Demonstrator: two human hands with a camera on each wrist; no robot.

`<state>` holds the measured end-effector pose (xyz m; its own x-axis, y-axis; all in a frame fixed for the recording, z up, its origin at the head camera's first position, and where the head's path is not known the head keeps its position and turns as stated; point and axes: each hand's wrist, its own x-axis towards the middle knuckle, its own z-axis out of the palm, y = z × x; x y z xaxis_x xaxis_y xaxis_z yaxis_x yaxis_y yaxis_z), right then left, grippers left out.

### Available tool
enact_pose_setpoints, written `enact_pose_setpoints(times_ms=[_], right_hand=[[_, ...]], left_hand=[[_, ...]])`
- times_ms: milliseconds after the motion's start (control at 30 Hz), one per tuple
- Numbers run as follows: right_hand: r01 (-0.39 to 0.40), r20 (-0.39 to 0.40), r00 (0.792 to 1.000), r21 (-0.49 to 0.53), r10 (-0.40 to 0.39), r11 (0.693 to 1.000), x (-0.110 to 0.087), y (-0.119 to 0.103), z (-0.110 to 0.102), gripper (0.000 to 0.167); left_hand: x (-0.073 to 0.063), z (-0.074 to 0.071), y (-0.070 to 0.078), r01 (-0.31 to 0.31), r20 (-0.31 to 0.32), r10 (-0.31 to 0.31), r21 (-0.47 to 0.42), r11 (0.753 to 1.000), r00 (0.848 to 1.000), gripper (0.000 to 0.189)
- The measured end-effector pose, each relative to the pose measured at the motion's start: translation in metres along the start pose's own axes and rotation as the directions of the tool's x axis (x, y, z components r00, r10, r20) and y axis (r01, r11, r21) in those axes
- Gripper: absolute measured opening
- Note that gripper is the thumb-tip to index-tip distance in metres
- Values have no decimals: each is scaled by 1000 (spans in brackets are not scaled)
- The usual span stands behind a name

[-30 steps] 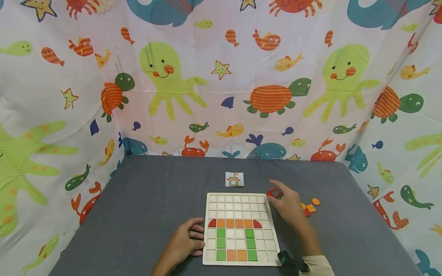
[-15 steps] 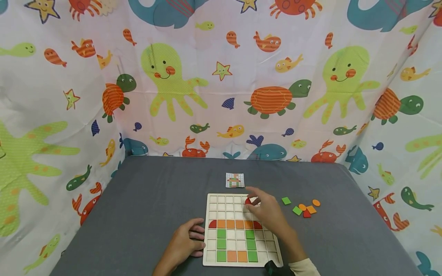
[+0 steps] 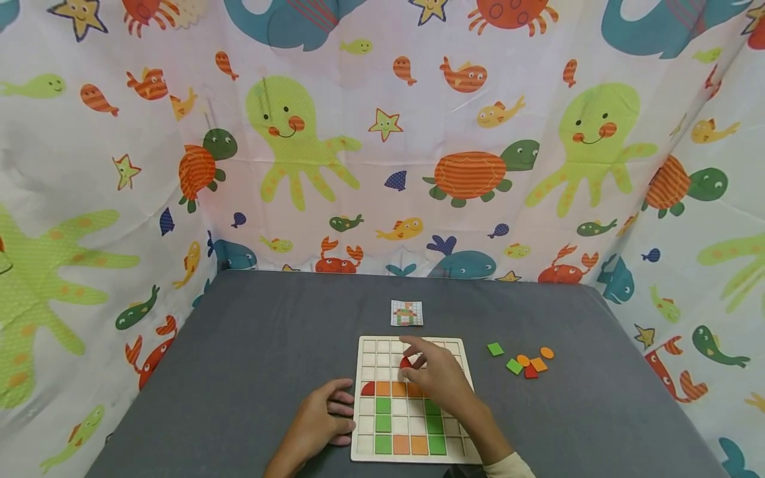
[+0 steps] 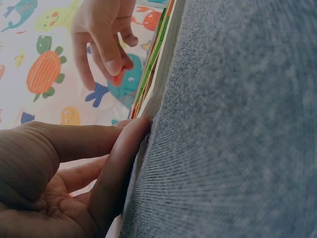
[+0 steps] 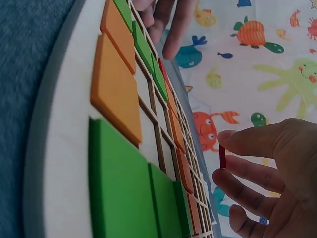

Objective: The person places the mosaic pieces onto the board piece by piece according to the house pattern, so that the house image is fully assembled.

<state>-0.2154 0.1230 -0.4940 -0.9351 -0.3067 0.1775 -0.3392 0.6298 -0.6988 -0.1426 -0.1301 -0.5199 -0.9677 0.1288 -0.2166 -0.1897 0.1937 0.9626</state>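
Note:
In the head view my right hand [image 3: 435,377] is over the upper middle of a white gridded board [image 3: 365,443]. It pinches a small red tile [image 3: 405,362] between thumb and fingers; the right wrist view shows this red tile [image 5: 222,156] edge-on, held apart from the board. My left hand [image 3: 318,418] lies at the board's left edge, and the left wrist view shows its fingertips touching the rim. A row of orange tiles [image 3: 383,389] with a red rounded tile [image 3: 367,388] at its left end crosses the board. Green tiles [image 3: 383,421] form two columns below.
Right of the board lie loose tiles: green squares [image 3: 495,348], orange rounds [image 3: 546,352], an orange square [image 3: 539,364] and a red one [image 3: 530,372]. A small pattern card [image 3: 406,313] lies behind the board on the grey table cloth [image 3: 269,332]. A printed curtain [image 3: 382,166] surrounds the table.
My right hand has carried the red tile from beyond the board's upper right corner leftward over the upper middle of the grid. My left hand has stayed at the left edge.

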Motion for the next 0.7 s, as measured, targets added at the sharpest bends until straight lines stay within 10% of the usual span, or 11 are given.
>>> enact_pose_setpoints(times_ms=[700], right_hand=[[64, 106, 993, -35, -60, 997, 10, -11, 22, 55]], left_hand=[[0, -1, 0, -6, 4, 6, 0, 1000, 1000, 74]])
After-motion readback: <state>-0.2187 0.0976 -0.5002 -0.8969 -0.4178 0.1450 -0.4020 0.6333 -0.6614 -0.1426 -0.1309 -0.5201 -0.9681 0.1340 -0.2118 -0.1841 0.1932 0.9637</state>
